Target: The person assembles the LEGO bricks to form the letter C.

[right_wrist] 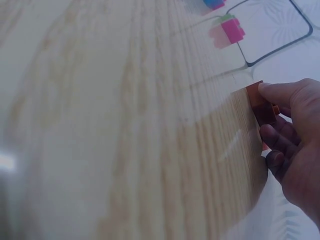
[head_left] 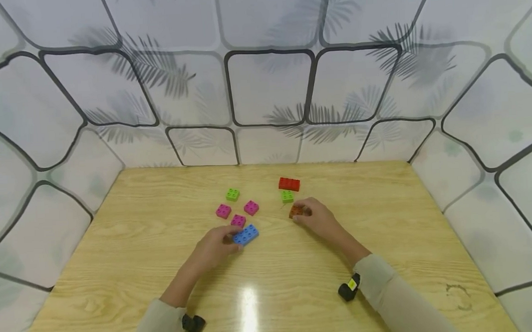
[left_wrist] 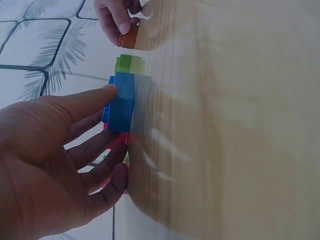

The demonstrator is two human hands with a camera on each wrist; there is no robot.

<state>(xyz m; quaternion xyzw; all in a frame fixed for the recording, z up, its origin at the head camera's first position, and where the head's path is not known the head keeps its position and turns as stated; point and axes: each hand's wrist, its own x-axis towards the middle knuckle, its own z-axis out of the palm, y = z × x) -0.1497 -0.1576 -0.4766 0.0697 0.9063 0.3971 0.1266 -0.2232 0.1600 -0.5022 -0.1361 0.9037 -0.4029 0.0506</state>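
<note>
My left hand [head_left: 215, 248] grips a long blue toy brick [head_left: 246, 235] by its left end, thumb on the near side. The left wrist view shows that blue brick [left_wrist: 121, 102] at the tabletop, studs facing up. To the right, my right hand [head_left: 316, 216] pinches an orange-brown brick [head_left: 296, 211] between thumb and fingers. In the right wrist view the orange-brown brick [right_wrist: 261, 102] sits on the wood under the thumb. A pink brick [head_left: 238, 221] lies just behind the blue one.
Two more pink bricks, one left [head_left: 223, 211] and one right [head_left: 251, 208], lie farther back. A green brick [head_left: 233, 195] is behind them. Another green brick [head_left: 287, 196] lies before a long red brick [head_left: 289, 184]. Patterned fabric walls [head_left: 271, 88] surround the wooden table [head_left: 385, 205].
</note>
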